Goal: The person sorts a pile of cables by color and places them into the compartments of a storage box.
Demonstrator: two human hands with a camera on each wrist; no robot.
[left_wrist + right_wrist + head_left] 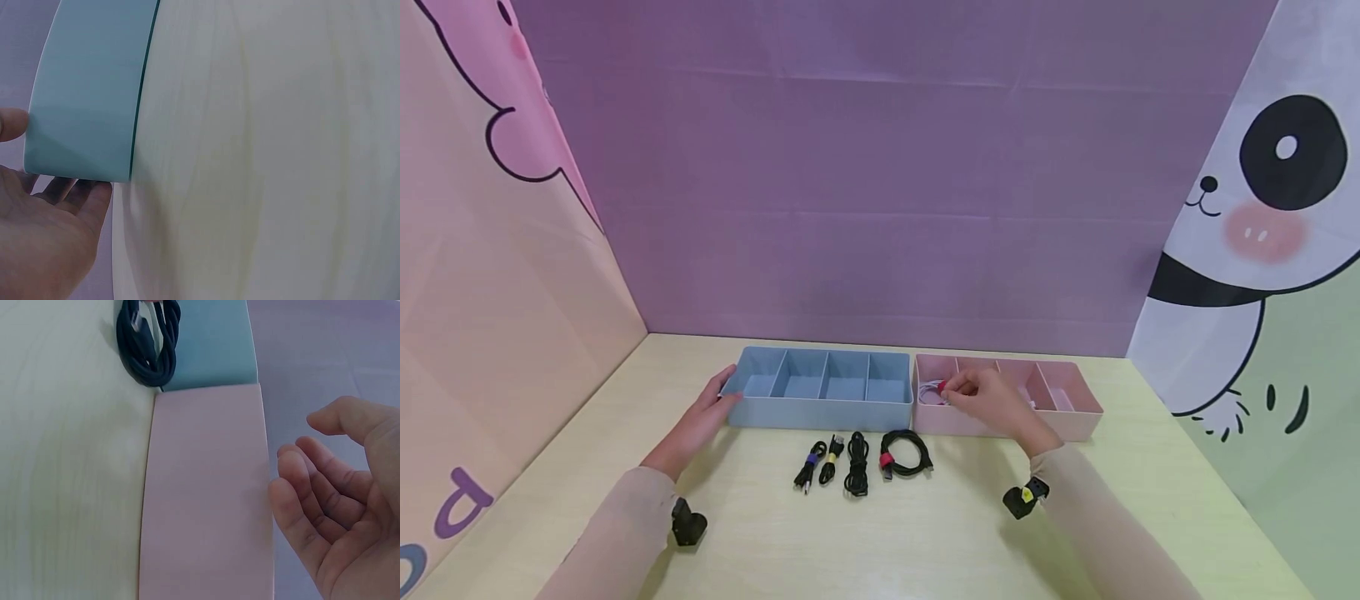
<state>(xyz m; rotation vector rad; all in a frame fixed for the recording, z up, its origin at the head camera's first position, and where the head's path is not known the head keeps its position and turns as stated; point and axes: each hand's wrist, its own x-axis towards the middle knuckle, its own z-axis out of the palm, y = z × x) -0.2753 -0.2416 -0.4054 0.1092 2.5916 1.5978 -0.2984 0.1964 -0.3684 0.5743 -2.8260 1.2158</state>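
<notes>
The blue divided box [820, 414] stands on the table, its left end in the grip of my left hand [703, 412]. In the left wrist view, the thumb touches the rim and the fingers lie against the end wall. Over the pink divided box [1075, 426] is my right hand [991, 404], fingertips beside a white cable [931, 393] with a red tie in the leftmost compartment. The right wrist view shows those fingers [290, 503] loosely bent, thumb apart, nothing between them. Part of the pink box's inside is hidden by this hand.
In front of the boxes lie a black cable with a purple tie [809, 467], one with a yellow tie [831, 460], a long black bundle [857, 465] and a black coil with a red tie [917, 467]. A purple backdrop [880, 208] rises behind the table.
</notes>
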